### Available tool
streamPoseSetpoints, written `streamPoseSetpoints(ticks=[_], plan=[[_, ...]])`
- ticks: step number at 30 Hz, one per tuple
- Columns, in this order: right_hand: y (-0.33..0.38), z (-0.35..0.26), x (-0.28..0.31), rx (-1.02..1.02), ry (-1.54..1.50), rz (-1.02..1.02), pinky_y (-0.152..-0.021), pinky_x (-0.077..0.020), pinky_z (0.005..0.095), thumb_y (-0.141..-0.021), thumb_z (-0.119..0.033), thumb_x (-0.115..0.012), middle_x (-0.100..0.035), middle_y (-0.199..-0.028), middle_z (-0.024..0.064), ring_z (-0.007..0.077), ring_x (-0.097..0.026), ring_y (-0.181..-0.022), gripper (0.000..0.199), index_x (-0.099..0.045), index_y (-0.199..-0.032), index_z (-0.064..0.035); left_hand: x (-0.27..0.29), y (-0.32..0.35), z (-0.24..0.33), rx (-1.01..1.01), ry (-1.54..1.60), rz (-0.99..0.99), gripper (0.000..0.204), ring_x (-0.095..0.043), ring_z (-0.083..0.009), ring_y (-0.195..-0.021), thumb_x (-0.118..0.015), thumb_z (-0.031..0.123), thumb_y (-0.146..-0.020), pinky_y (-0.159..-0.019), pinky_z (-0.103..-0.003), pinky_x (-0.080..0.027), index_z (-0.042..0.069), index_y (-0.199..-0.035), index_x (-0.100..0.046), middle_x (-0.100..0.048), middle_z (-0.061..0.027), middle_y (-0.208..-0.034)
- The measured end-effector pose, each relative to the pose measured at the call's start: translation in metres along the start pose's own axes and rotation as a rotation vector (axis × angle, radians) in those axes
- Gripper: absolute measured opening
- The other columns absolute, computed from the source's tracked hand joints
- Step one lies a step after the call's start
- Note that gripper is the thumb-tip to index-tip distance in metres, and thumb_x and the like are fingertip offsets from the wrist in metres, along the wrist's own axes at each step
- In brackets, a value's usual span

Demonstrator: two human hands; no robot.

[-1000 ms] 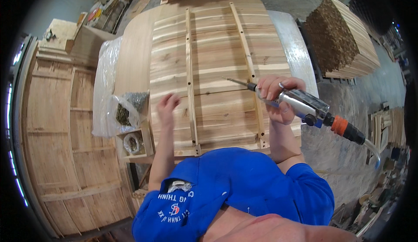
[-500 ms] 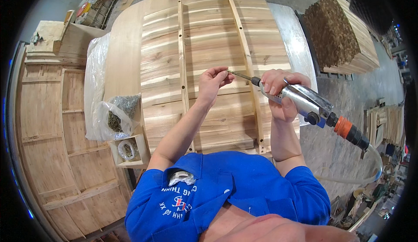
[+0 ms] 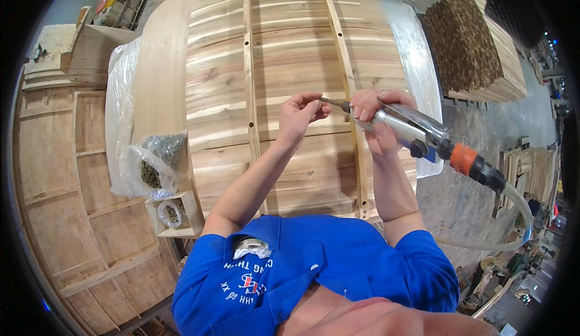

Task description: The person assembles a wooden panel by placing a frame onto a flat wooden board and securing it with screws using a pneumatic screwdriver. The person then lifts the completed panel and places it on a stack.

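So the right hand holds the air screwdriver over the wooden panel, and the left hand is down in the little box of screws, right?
Not quite. The head view shows the left hand up at the bit tip of the air screwdriver, not in the little box of screws. The right hand does hold the tool over the wooden panel.

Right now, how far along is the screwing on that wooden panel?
Done: two battens already lie across the wooden panel, with holes along them. In hand: the right hand grips an air screwdriver while the left hand pinches at its bit tip, apparently seating a screw. Left: the holes look dark and unfilled, though I cannot be certain; more screws sit in the bag.
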State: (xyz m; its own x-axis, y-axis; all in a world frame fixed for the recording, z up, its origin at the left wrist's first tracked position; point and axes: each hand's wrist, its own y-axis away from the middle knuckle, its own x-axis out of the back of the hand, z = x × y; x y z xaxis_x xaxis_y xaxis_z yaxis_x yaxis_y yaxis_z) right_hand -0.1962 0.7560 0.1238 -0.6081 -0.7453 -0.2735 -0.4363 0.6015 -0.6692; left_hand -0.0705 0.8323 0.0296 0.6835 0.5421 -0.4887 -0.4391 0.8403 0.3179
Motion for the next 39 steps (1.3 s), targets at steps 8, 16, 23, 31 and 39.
streamPoseSetpoints(ticks=[8,16,23,31,39], plan=[[-0.07,0.056,0.039,-0.162,0.347,0.021,-0.072,-0.0452,0.0315,-0.079,-0.006,-0.053,-0.055,-0.076,0.0085,0.0153,-0.054,-0.073,0.033,-0.041,-0.109,0.0004,-0.026,-0.089,0.019,0.281,-0.02,-0.349,0.054,-0.062,-0.0194,-0.07,-0.042,0.001,-0.086,-0.064,-0.032,-0.054,0.01,-0.136,-0.025,-0.06,-0.0164,-0.09],[-0.146,0.133,0.076,-0.178,0.4,0.125,-0.058,-0.0458,0.0238,-0.075,-0.005,-0.062,-0.058,-0.072,0.0032,0.0089,-0.056,-0.062,0.021,-0.054,-0.093,0.002,-0.046,-0.19,0.023,0.338,-0.189,-0.349,0.059,-0.06,-0.0142,-0.065,-0.044,0.004,-0.084,-0.062,-0.031,-0.052,0.025,-0.136,-0.026,-0.059,-0.0073,-0.082],[-0.149,0.162,0.091,-0.236,0.387,0.14,-0.057,-0.0468,0.0251,-0.075,-0.004,-0.061,-0.057,-0.067,0.0031,0.0104,-0.056,-0.059,0.021,-0.053,-0.094,0.0029,-0.036,-0.205,0.006,0.36,-0.168,-0.334,0.062,-0.059,-0.0159,-0.065,-0.047,0.005,-0.083,-0.061,-0.03,-0.052,0.022,-0.138,-0.023,-0.057,-0.0073,-0.076],[-0.139,0.197,0.11,-0.242,0.59,0.136,-0.056,-0.0463,0.0242,-0.075,-0.004,-0.061,-0.059,-0.068,0.0039,0.0102,-0.056,-0.058,0.018,-0.056,-0.092,0.0026,-0.026,-0.191,-0.011,0.307,-0.235,-0.259,0.063,-0.056,-0.0156,-0.062,-0.049,0.006,-0.082,-0.06,-0.029,-0.049,0.016,-0.138,-0.022,-0.057,-0.0092,-0.082],[-0.142,0.199,0.102,-0.244,0.41,0.196,-0.053,-0.0468,0.0258,-0.074,-0.002,-0.059,-0.058,-0.066,0.0054,0.0118,-0.056,-0.055,0.014,-0.055,-0.086,0.0025,0.017,-0.15,-0.008,0.341,-0.141,-0.19,0.04,-0.052,-0.0135,-0.063,-0.048,0.009,-0.084,-0.061,-0.028,-0.046,0.011,-0.124,-0.04,-0.056,-0.007,-0.084]])
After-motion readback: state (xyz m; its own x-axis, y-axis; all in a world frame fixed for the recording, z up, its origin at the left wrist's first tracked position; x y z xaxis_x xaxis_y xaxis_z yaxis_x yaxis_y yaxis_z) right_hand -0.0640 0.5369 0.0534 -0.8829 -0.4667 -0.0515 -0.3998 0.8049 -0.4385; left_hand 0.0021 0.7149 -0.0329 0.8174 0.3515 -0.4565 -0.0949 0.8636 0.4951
